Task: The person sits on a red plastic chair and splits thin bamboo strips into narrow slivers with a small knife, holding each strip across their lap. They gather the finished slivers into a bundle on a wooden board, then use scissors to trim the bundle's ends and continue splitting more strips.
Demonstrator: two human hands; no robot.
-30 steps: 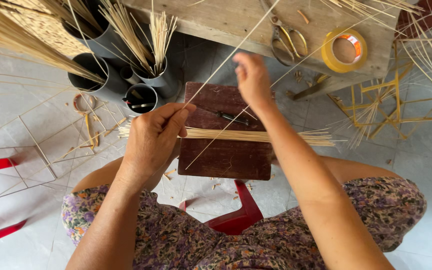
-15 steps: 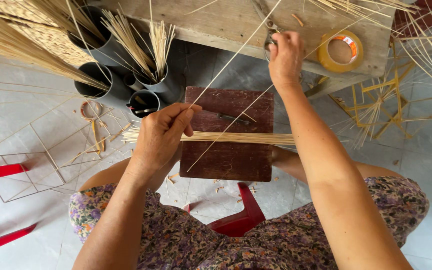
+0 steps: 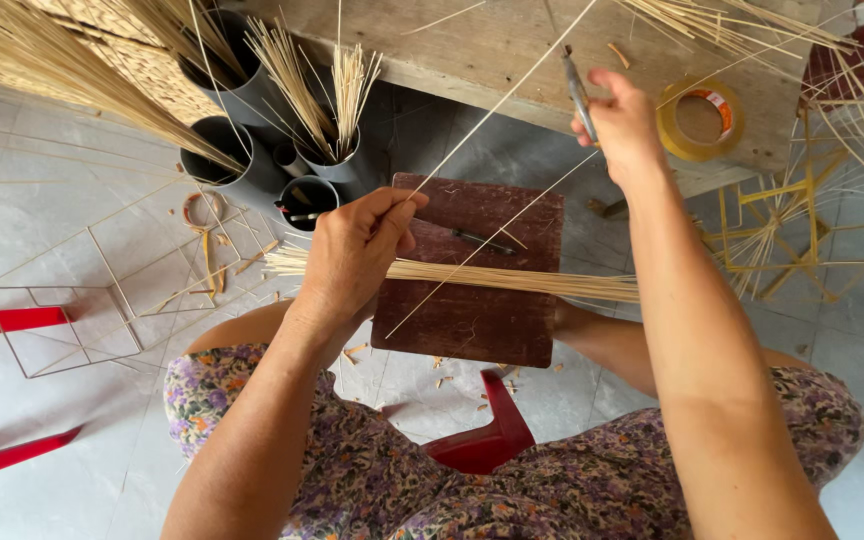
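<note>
Bamboo sticks (image 3: 472, 276): bundle lying across the dark wooden block (image 3: 472, 270); your left hand (image 3: 352, 250) fingers closed around it
Right hand (image 3: 624, 122): your fingers wrapped around metal scissors (image 3: 578, 92) above the bench (image 3: 492, 45)

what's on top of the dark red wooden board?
On the dark red board: a bundle of thin sticks held across it by the left hand, and a small dark tool. Anything under the bundle is hidden.

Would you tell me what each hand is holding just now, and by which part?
The left hand grips a bundle of thin sticks near its left end. The right hand holds a metal tool by its lower part.
</note>
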